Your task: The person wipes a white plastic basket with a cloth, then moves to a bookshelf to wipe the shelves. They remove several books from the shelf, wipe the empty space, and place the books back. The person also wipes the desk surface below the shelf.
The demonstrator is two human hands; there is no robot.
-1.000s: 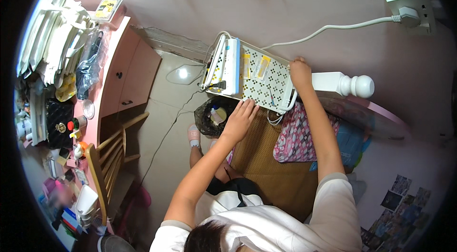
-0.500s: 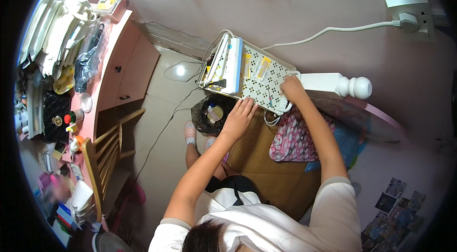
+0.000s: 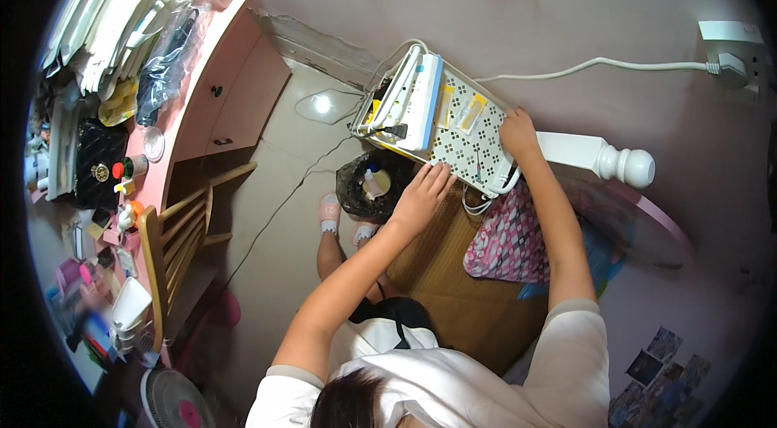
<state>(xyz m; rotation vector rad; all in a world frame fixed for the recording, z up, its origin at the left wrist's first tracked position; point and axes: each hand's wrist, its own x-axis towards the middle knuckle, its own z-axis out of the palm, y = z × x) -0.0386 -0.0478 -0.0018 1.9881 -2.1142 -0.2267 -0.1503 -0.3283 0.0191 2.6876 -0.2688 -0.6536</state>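
A white rectangular basket with a dotted, perforated-looking base sits by the wall before me. My left hand rests its outstretched fingers on the near rim. At the right end, my right hand curls round the basket's far corner; its fingertips are partly hidden. Inside lie a white-and-blue box, a black plug, yellow-and-white packets and a thin pointed tool too small to name. A white handle and a looped white cord are at the near right corner.
Below the basket stands a black bin bag with a bottle in it. A pink patterned cushion lies on the brown woven mat. A white post is at right. Left are a wooden chair and a cluttered pink desk.
The view has shifted, so the basket, wall socket and desk appear farther right. Both hands stay at the basket, the right one slightly nearer its far corner.
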